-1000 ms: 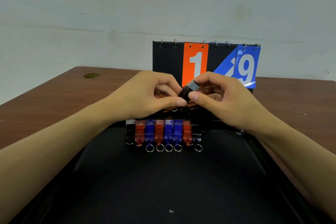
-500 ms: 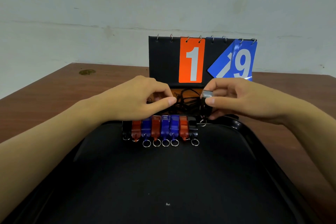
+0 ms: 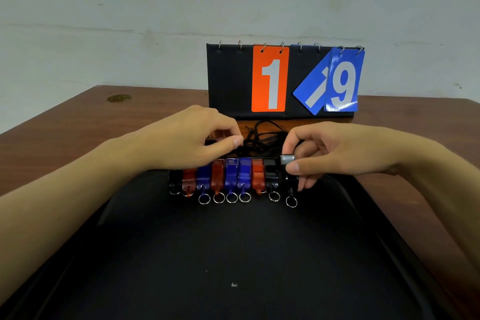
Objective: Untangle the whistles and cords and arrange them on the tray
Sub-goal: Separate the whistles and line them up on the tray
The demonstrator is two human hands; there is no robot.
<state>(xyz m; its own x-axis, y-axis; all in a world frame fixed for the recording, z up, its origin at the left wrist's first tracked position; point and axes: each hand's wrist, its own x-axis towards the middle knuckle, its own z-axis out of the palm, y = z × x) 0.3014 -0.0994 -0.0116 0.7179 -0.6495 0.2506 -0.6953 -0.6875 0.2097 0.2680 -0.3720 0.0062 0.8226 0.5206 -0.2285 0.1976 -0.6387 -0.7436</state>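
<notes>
fingers [image 3: 294, 166] pinching black whistle [image 3: 288, 167], tray [image 3: 233, 254]

Eight whistles [image 3: 225, 176] — black, red, blue — lie side by side along the black tray's [image 3: 233, 254] far edge; tangled black cords [image 3: 262, 138] lie behind.

Tray [image 3: 363, 215] is lying on the desk [image 3: 78, 125]; a row of whistles [image 3: 226, 175] is sitting along the tray's far edge; tangled cords [image 3: 262, 138] are lying behind the row; scoreboard [image 3: 283, 80] is standing behind the cords
</notes>
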